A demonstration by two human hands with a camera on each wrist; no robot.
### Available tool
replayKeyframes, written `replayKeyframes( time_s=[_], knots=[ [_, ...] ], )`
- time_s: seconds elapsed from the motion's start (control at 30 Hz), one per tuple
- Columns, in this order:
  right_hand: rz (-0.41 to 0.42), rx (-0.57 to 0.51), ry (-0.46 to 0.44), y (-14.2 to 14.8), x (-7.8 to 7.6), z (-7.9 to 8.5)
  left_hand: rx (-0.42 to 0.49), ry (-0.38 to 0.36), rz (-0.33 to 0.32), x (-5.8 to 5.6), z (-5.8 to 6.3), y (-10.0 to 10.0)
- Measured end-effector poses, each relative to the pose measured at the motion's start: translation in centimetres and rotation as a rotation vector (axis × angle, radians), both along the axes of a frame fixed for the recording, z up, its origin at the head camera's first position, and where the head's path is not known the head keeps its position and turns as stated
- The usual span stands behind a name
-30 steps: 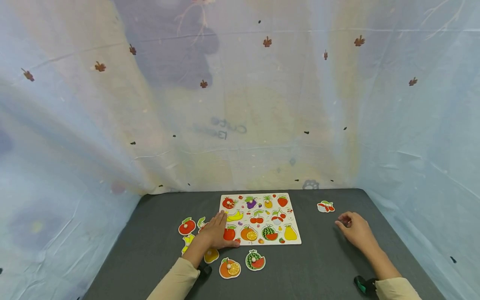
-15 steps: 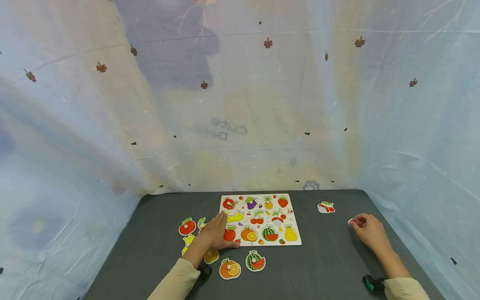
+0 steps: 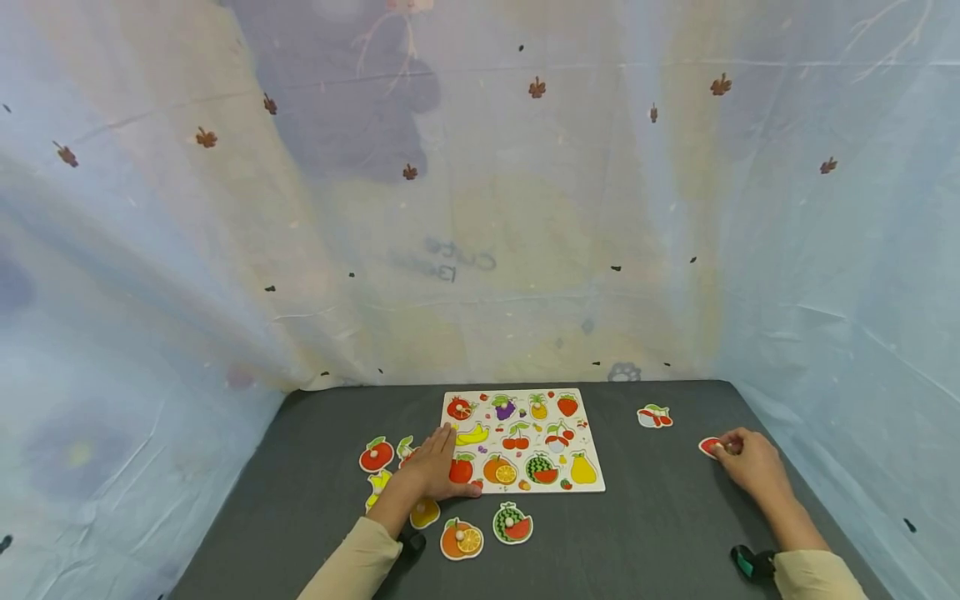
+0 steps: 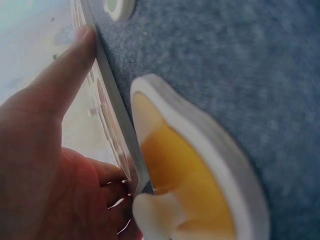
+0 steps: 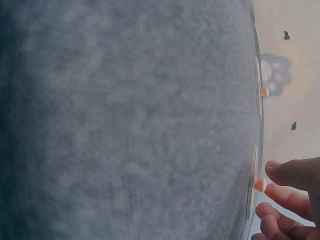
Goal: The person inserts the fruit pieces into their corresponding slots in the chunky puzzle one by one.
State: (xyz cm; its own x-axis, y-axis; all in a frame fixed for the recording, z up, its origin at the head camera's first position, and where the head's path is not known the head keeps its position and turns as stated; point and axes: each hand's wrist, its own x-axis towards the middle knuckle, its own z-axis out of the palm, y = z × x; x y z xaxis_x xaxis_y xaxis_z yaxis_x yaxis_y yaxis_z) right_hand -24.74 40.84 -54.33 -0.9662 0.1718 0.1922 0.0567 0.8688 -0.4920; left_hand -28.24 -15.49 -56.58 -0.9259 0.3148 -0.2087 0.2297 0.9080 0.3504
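My left hand (image 3: 433,467) lies flat on the left part of a white fruit peg puzzle board (image 3: 591,450), its thumb along the near edge. Several board pictures stay uncovered. Just beside that hand, a yellow puzzle piece (image 4: 180,155) with a pale knob shows in the left wrist view. On the table at the right, my right hand (image 3: 753,467) is at a red puzzle piece (image 3: 707,447) with a white rim. In the right wrist view, its thumb (image 5: 280,172) and index finger are parted around the piece's knob (image 5: 259,185), the index tip right at it. The hand partly covers the piece.
A cherry piece (image 3: 655,417) lies farther back on the right. Orange (image 3: 461,539) and watermelon (image 3: 513,524) pieces lie in front of the board. Left of it are an apple piece (image 3: 376,455) and a banana piece (image 3: 378,483). A patterned curtain (image 3: 480,208) hangs behind the table.
My right hand has moved to the right and slightly nearer, and the red puzzle piece has come into view at its fingertips. My left hand has stayed on the board.
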Motion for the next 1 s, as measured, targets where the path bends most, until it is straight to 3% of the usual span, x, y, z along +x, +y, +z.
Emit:
replayKeyframes(
  time_s=[0.27,0.73,1.0],
  knots=[
    [0.004,-0.014,-0.041,0.5,-0.3,-0.1,-0.005,0.001,-0.003,-0.1,-0.3,-0.1],
    [0.001,-0.034,-0.094,1.0,-0.6,0.4,-0.009,-0.015,0.004,0.3,0.3,0.1],
    [-0.011,-0.042,-0.124,1.0,-0.6,0.4,-0.011,-0.017,0.01,-0.4,-0.7,-0.1]
  ],
)
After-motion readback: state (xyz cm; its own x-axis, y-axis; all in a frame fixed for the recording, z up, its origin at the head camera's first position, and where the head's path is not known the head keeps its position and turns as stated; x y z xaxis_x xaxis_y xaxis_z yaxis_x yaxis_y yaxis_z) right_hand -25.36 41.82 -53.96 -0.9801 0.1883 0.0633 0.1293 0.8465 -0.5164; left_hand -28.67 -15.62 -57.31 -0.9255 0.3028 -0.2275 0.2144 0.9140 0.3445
